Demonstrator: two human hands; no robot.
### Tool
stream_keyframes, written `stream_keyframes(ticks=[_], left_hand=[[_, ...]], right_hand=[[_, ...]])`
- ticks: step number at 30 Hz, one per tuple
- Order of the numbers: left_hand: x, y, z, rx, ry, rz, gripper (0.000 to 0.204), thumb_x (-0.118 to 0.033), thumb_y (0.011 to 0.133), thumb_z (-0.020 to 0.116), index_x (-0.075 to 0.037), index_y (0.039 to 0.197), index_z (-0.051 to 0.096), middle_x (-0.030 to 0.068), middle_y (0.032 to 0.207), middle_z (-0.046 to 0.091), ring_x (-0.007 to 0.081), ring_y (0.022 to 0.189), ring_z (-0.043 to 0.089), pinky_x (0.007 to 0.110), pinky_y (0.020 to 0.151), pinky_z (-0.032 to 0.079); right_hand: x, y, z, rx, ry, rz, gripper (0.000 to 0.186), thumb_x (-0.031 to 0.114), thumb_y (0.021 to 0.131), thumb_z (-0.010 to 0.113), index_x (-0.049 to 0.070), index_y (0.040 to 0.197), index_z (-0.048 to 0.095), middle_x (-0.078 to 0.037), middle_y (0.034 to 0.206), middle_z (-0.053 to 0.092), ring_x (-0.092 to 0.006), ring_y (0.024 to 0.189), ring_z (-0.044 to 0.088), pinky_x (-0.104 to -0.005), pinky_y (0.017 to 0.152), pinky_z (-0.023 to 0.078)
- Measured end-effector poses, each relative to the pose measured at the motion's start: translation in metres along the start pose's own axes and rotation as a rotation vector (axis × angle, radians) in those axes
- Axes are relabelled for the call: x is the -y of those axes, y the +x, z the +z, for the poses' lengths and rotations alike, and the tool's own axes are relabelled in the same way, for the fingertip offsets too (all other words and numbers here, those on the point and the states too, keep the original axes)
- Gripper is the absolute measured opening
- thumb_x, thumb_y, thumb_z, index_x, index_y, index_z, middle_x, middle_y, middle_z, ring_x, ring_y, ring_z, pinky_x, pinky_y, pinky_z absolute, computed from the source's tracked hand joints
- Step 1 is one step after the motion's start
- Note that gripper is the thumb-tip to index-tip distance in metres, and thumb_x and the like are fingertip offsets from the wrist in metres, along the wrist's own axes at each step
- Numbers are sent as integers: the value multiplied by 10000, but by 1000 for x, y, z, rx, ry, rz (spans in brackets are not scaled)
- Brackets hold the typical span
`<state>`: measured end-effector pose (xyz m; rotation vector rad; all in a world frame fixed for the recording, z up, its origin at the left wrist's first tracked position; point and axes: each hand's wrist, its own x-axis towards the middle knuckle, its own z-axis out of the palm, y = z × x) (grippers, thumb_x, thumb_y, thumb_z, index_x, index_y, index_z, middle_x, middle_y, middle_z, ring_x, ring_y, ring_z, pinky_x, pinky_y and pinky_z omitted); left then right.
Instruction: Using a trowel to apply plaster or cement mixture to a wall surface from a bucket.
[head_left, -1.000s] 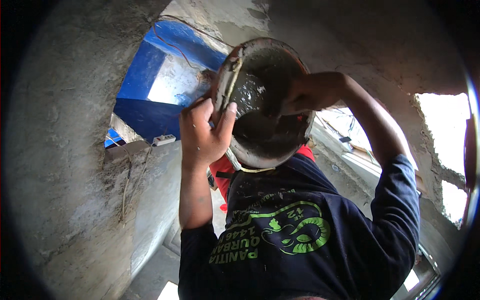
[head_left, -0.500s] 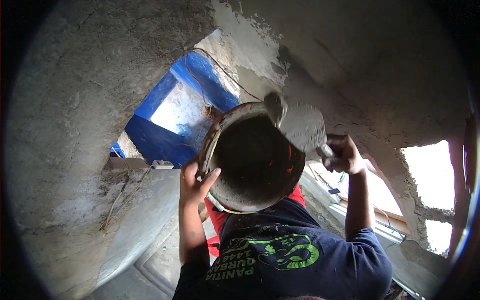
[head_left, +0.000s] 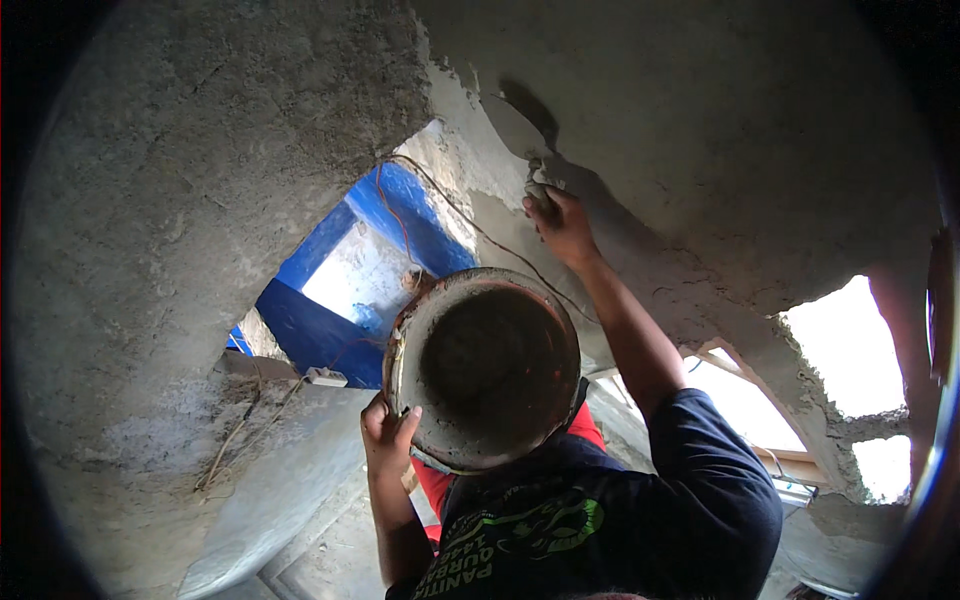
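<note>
My left hand (head_left: 390, 432) grips the near left rim of a round, mortar-smeared basin (head_left: 432, 322), thumb over the edge. The basin is tilted so its dark inside shows; a grey residue coats its walls. Farther up, my right hand (head_left: 562, 225) is closed around the handle of a trowel (head_left: 516, 128). The trowel's blade lies at the grey wall surface (head_left: 640, 130), beside a paler, rough patch (head_left: 452, 118). Whether the blade is pressed flat on the wall I cannot tell.
A blue-edged opening (head_left: 320, 235) lies left of the basin. A thin cable (head_left: 470, 218) runs past it along the wall, behind the basin. A white power strip (head_left: 325, 377) rests on a ledge at left. Bright openings (head_left: 845, 345) break the wall at right.
My right hand has carried the trowel from above the basin's right rim up to the wall. The mortar seen on its blade is no longer visible there. The basin sits lower in view.
</note>
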<state>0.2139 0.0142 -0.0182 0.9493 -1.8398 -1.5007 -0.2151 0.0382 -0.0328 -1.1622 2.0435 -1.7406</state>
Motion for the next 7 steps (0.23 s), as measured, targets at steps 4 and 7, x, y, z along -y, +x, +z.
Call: stream_keyframes(ticks=[4,7], left_hand=[[-5,-2,1,-21,-30,-20,210,-101,843,725,26,1003,674,29,914,679,112,852,569,310,801,482],[0,1,-4,8,48,11,202,-122,851,722,12,996,679,52,882,682,119,838,572,300,789,477]], right_hand=[[-10,12,9,-91,-100,118,227,224,961,705,0,972,671,-174,772,666,-200,678,555,-349,682,485],[-60,8,18,-179,-176,-108,270,287,995,648,39,894,689,-27,645,618,-116,550,586,-312,520,481]])
